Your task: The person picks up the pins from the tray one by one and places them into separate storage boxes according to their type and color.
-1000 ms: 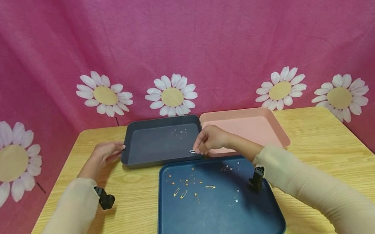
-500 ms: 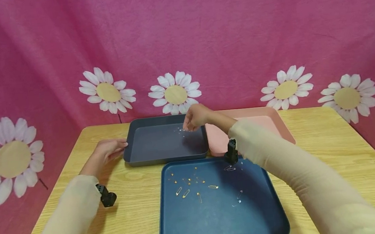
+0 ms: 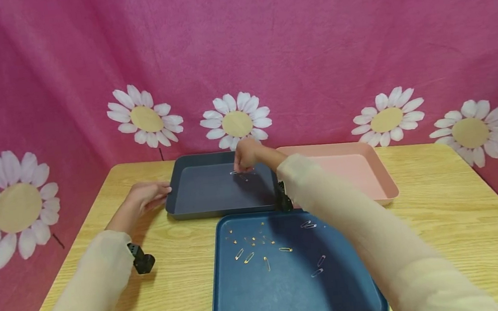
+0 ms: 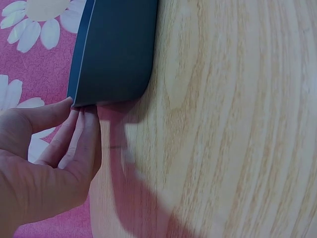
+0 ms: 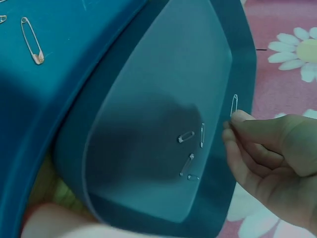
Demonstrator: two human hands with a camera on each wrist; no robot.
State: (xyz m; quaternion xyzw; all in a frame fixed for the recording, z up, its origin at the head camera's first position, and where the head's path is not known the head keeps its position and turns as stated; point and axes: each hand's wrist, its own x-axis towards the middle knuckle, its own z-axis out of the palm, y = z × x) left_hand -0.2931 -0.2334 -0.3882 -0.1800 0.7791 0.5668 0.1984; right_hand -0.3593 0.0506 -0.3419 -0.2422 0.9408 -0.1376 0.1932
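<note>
My right hand (image 3: 246, 154) pinches a silver safety pin (image 5: 235, 101) between thumb and fingertips, above the far right part of the dark grey tray (image 3: 207, 192). Below it in that tray lie several silver safety pins (image 5: 186, 137). At the tray's left end my left hand (image 4: 54, 158) grips the rim, thumb on top and fingers against the outer wall. Several gold safety pins (image 3: 249, 257) are scattered over the left half of the blue tray (image 3: 263, 304). A few silver safety pins (image 3: 317, 272) lie towards that tray's right side, under the shadow of my right arm.
A pink tray (image 3: 358, 165) stands to the right of the dark grey one, partly hidden by my right sleeve. All three trays rest on a wooden table (image 3: 452, 206). Behind it hangs a pink cloth (image 3: 292, 46) with daisies.
My right hand has moved from the dark grey tray's near right corner, back and left over its far side, still pinching the silver safety pin. The left hand keeps its grip on the rim.
</note>
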